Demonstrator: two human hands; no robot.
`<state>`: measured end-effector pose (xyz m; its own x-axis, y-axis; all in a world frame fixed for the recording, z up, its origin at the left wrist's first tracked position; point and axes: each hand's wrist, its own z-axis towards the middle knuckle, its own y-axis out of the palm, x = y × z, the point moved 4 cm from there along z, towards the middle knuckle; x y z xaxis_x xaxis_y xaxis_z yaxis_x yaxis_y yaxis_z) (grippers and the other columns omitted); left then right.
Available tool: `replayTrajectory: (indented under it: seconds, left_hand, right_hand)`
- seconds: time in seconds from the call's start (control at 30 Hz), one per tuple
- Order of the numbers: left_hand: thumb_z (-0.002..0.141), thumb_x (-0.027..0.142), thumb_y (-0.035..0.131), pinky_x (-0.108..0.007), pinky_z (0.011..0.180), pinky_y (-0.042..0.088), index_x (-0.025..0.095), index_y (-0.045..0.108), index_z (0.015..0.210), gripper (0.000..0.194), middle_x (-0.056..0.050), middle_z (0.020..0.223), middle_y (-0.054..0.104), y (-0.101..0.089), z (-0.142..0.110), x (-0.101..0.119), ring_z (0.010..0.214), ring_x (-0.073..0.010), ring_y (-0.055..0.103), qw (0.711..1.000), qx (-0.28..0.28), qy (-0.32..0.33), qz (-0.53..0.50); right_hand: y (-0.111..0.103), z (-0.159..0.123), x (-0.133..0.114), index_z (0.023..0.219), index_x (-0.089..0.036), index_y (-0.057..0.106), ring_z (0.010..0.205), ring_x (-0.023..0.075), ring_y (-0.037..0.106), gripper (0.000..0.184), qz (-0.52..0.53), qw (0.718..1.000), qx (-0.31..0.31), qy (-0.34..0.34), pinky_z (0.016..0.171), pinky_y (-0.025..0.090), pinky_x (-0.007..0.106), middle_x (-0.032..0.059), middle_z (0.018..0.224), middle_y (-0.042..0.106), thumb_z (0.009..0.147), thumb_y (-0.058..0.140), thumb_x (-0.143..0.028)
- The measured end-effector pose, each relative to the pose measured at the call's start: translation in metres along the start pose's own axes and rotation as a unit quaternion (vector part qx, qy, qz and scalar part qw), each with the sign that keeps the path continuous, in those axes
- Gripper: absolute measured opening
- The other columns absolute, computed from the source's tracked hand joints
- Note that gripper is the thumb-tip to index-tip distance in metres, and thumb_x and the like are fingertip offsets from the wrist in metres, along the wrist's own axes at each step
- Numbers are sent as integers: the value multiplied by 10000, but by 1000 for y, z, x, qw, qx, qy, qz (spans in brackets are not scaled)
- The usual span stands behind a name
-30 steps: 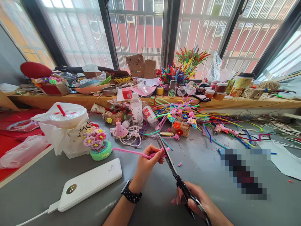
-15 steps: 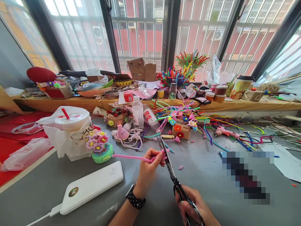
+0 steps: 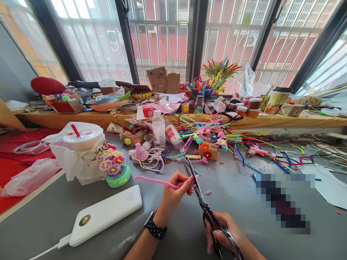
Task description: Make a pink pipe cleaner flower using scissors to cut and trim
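Note:
Between thumb and fingers, my left hand pinches a pink pipe cleaner; one long end sticks out to the left and its folded part shows past the fingertips. My right hand grips the handles of black-handled scissors. Their blades are slightly apart and lie across the pink piece beside my left fingertips. A small cut pink bit rests on the grey table just right of the blades.
At left stand a bagged drink cup, a green pot of fuzzy flowers and a white power bank. Behind are bottles, a flower basket and loose pipe cleaners. A pink glue gun lies right.
Both hands have shifted slightly right with the pipe cleaner and scissors. The scissor blades have parted a little more.

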<state>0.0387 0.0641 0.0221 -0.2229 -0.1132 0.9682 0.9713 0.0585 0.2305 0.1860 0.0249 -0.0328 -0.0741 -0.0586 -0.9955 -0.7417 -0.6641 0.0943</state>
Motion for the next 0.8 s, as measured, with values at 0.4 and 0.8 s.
replayTrajectory:
  seconds: [0.4, 0.8]
  left_hand:
    - [611, 326, 666, -198, 402, 413, 147, 498, 566, 250, 38, 463, 560, -4, 3, -1, 390, -82, 510, 999, -25, -2, 30]
    - [625, 296, 658, -194, 413, 410, 143, 501, 568, 227, 41, 477, 561, -2, 1, 1, 403, -81, 516, 1000, -6, 8, 22]
  right_hand:
    - [1, 2, -17, 742, -126, 508, 773, 213, 571, 530, 60, 997, -38, 9, 713, 443, 341, 109, 816, 583, 601, 535, -636]
    - [-2, 9, -14, 672, -134, 456, 439, 108, 492, 546, -12, 999, -22, 30, 457, 388, 218, 21, 514, 517, 560, 532, -663]
